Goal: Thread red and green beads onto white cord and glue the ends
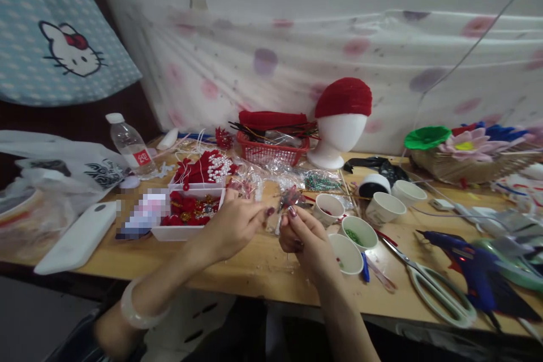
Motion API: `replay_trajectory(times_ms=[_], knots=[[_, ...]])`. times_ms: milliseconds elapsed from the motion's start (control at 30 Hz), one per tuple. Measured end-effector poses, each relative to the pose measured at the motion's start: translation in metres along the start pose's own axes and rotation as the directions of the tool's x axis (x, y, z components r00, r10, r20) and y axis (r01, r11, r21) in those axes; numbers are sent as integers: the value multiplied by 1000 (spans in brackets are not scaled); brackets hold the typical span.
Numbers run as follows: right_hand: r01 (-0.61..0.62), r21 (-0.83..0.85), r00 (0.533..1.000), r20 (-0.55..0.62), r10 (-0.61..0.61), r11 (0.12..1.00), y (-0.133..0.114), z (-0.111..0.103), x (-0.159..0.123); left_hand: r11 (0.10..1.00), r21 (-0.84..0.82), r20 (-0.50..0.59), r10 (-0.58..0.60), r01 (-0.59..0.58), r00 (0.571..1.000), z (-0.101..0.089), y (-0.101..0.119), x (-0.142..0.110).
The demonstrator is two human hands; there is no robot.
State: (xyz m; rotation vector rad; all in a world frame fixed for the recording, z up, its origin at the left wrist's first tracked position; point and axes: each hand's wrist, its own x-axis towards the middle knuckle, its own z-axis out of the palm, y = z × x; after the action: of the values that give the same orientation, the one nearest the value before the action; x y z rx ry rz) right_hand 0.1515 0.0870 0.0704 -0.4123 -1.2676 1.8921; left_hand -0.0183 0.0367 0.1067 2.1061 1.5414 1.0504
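Standing here, I see both hands over the near middle of the worktop (254, 285), fingertips turned toward each other but apart. The right hand (311, 243) has its grip closed, thumb against bent forefinger; whatever it pinches is too small to make out. The left hand (231, 229), above a pale bracelet (139, 305), has thumb and fingertips drawn close; I can't tell whether they hold anything. A blurred dark-red piece (292, 197) lies just past the right grip at twelve o'clock; whether it touches the fingertips is unclear.

From the hands, paper cups stand at three o'clock, one with green beads (356, 236). Scissors (439, 294) lie at four o'clock, a blue glue gun (470, 268) beyond them. At nine o'clock is a white tray (180, 233) of red and gold ornaments (190, 208), with a long white object (78, 237) farther out.

Farther back, a water bottle (133, 150) stands at ten o'clock, a red basket (274, 150) at twelve, and a white head form (341, 133) wearing a red cap (344, 98) at one, before a spotted curtain (297, 62).
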Motion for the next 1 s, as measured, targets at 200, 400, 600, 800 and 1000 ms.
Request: replay_trajectory(times_ms=[200, 400, 600, 800, 1000], knots=[[-76, 145, 997, 34, 72, 987, 3, 3, -7, 427, -896, 11, -248, 120, 969, 8, 4, 1], [-150, 248, 988, 65, 138, 957, 21, 2, -18, -160, -987, 109, -570, 20, 815, 34, 12, 9], [-190, 301, 982, 58, 181, 934, 35, -6, -26, 477, -871, -190, -544, 114, 817, 51, -8, -7], [-188, 297, 982, 64, 177, 936, 44, -13, -25, 902, -333, -43, -304, 273, 952, 43, -5, -22], [-258, 278, 966, 68, 249, 925, 45, -18, -26, 961, -94, 37, -258, 260, 966, 37, -1, -26]])
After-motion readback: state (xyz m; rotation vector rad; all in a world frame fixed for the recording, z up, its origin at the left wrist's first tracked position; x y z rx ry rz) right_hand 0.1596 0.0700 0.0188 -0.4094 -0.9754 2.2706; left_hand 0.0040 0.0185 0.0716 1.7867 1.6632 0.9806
